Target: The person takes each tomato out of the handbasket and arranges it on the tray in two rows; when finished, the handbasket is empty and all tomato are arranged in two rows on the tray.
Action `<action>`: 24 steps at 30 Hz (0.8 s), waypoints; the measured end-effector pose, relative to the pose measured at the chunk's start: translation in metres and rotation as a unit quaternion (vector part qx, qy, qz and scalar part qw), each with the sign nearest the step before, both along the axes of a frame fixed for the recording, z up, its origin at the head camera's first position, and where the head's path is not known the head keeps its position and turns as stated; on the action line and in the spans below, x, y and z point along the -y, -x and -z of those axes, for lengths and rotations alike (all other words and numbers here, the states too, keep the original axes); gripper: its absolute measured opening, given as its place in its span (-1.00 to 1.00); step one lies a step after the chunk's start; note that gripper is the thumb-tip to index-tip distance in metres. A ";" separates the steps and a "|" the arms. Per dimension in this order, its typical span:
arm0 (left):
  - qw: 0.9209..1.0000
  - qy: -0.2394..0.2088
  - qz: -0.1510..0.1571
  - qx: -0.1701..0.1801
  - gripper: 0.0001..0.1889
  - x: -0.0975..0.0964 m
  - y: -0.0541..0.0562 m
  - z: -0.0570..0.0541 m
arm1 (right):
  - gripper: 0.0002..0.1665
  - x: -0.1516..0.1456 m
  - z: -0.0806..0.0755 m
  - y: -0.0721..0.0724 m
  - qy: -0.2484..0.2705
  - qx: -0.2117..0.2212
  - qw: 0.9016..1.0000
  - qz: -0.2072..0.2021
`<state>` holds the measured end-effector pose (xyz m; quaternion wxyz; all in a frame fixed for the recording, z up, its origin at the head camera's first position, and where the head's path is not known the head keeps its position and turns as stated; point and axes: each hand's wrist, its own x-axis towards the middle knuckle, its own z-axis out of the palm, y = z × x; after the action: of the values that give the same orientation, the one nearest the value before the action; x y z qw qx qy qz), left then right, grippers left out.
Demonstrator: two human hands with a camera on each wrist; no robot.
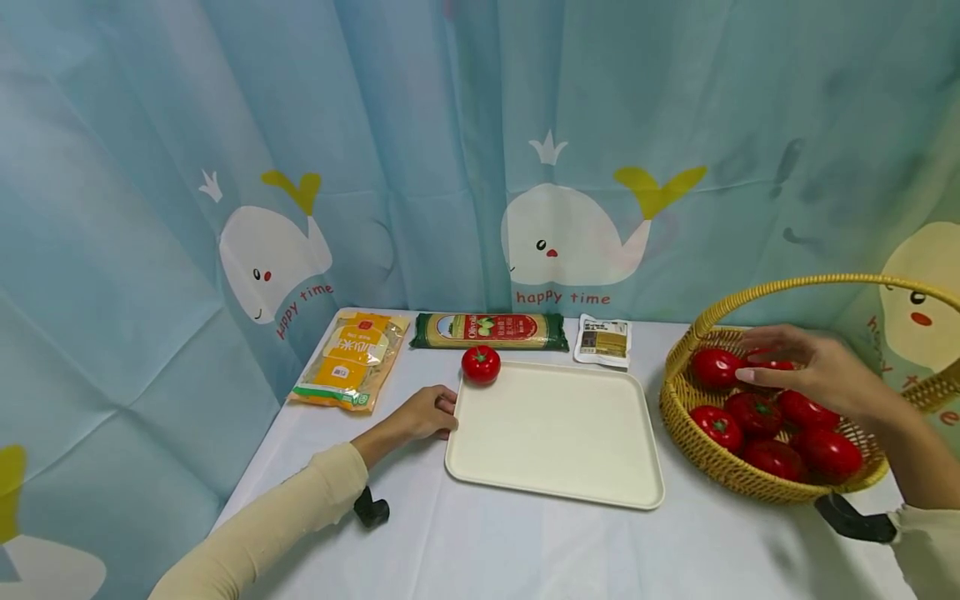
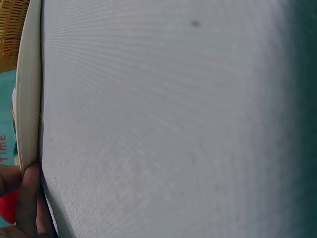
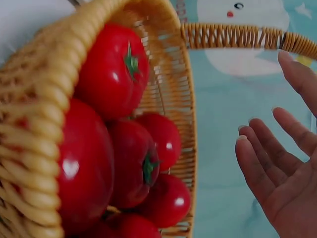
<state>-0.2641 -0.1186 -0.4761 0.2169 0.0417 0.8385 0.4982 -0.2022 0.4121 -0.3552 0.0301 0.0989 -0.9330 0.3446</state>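
My left hand (image 1: 427, 414) is at the left edge of a cream rectangular tray (image 1: 555, 433). In the left wrist view, its thumb and fingers (image 2: 28, 198) pinch the tray's rim (image 2: 28, 99). One red tomato (image 1: 481, 365) with a green stem sits at the tray's far left corner. Over a wicker basket (image 1: 693, 446) at the right hovers my right hand (image 1: 832, 375), its fingers spread and holding nothing. Several red tomatoes (image 1: 753, 414) lie in the basket; the right wrist view shows them close up, with the hand (image 3: 287, 178) apart from them.
Along the back lie a yellow food packet (image 1: 351, 360), a long green-ended pasta pack (image 1: 491, 331) and a small white pouch (image 1: 603, 341). The basket's tall handle (image 1: 817, 280) arches behind the right hand. A blue whale-print curtain (image 1: 450, 208) borders the white table (image 1: 517, 542).
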 end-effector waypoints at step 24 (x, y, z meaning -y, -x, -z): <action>1.000 0.002 0.009 -0.002 -0.55 0.001 0.002 0.002 | -0.07 -0.040 0.009 0.046 -0.060 0.126 0.989 0.037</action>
<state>-0.2658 -0.1200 -0.4776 0.2197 0.0493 0.8394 0.4946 -0.2486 0.4519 -0.3640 -0.0813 0.0219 -0.9515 0.2959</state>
